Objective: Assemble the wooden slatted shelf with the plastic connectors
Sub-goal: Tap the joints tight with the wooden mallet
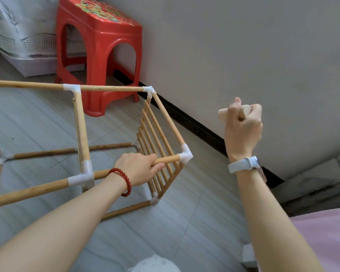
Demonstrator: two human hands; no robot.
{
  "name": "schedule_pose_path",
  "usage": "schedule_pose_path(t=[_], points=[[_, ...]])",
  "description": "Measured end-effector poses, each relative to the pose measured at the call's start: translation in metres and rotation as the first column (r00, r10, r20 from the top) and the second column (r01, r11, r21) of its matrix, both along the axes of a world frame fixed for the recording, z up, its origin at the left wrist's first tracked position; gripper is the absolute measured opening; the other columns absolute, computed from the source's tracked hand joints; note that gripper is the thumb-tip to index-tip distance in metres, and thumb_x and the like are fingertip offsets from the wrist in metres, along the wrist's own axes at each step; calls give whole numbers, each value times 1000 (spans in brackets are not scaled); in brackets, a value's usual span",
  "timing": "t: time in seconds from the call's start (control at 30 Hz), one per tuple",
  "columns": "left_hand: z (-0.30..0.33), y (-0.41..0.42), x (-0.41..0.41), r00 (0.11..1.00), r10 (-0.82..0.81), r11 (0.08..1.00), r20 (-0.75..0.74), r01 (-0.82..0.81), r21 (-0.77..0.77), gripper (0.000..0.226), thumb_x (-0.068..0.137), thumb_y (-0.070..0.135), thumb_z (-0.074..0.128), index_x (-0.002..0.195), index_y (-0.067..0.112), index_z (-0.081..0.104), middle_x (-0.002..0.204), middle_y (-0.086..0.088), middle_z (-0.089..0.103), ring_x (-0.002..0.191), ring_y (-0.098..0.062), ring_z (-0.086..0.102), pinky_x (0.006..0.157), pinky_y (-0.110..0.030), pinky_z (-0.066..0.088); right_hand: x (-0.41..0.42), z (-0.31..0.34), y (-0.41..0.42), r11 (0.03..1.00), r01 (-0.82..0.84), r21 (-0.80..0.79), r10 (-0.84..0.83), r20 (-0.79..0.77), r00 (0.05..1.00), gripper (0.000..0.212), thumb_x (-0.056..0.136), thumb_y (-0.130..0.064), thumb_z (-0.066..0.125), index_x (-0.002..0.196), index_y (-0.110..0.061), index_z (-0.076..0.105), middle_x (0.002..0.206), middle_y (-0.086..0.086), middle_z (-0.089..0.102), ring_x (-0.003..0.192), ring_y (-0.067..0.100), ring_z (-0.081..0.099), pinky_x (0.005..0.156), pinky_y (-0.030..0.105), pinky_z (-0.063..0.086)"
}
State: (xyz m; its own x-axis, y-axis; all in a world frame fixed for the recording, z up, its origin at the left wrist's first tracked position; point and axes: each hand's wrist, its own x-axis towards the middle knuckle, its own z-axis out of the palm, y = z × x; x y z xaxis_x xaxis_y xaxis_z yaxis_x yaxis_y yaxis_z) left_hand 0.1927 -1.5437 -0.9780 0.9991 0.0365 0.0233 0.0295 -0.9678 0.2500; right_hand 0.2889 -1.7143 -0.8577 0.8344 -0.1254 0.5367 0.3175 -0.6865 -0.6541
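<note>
The wooden-dowel shelf frame with white plastic corner connectors [114,146] stands on the floor before the red plastic stool [98,46]. The left hand [139,165] grips its near top rail; the right hand [242,126], raised to the frame's right, is fisted around a short pale wooden piece [223,114]. No legible writing.

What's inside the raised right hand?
The right hand grips a short pale wooden piece; one rounded end sticks out, and the fingers cover the rest.

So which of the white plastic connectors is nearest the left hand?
The corner connector just past the left hand's fingertips, capping the rod that hand grips. The T-connector by the wrist lies farther; the rest sit at far corners.
</note>
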Motion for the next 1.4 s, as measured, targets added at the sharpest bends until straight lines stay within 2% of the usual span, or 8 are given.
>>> schedule_pose_path(t=[0.13,0.47,0.6,0.77,0.93,1.1,1.27,1.4], points=[[-4,-6,-2,1000,17,999,-10,-17,39,41,96,58,18,101,28,45,65,9,46,60,-11,49,56,-26,38,-18,-78,-5,942,-209,-263,76,-438,896,29,94,-37,45,86,-9,42,70,1,52,74,30,54,62,32,36],[-2,-10,-2,999,33,997,-2,-33,71,40,96,56,17,102,27,43,67,9,45,63,-14,48,58,-28,37,-16,-71,9,843,-266,-467,146,-278,949,27,95,-36,45,85,-12,37,65,-3,48,66,29,52,62,31,41],[-5,-9,-2,999,33,997,1,-33,68,39,96,57,18,101,27,43,64,9,44,60,-12,48,55,-27,36,20,-11,1,992,-122,17,123,-57,991,27,93,-34,47,85,-9,39,66,-9,52,71,22,51,68,31,39],[-9,-12,-4,1000,22,998,-13,-21,64,36,97,56,18,98,28,40,63,9,43,57,-11,46,55,-26,37,-5,-86,-12,896,-255,-363,66,-459,886,24,92,-35,45,84,-13,39,80,5,55,80,32,52,65,34,37],[-9,-6,-1,999,27,998,-16,-27,51,37,96,56,19,100,28,43,64,9,45,59,-12,48,57,-27,41,26,-17,-6,971,-169,167,180,-52,982,28,89,-39,47,75,-15,40,66,0,59,65,15,49,66,33,39],[-8,-12,0,999,32,998,-30,-30,62,37,96,56,19,100,28,42,71,8,51,63,-16,50,59,-28,39,-8,-76,3,863,-261,-432,80,-394,916,24,94,-36,44,84,-15,38,64,-4,46,68,27,48,58,30,32],[-9,-9,-1,999,30,997,-37,-28,71,37,96,56,18,99,27,42,70,8,49,63,-16,49,57,-28,37,19,-20,3,981,-182,67,181,23,983,32,90,-29,53,69,-21,31,56,-13,54,54,9,47,59,30,38],[-10,-13,-2,999,32,996,-33,-29,81,37,97,56,19,101,28,42,67,8,47,62,-16,49,58,-29,38,-12,-88,0,822,-259,-508,103,-315,944,26,93,-34,50,80,-15,38,65,0,50,63,29,52,57,30,39]])
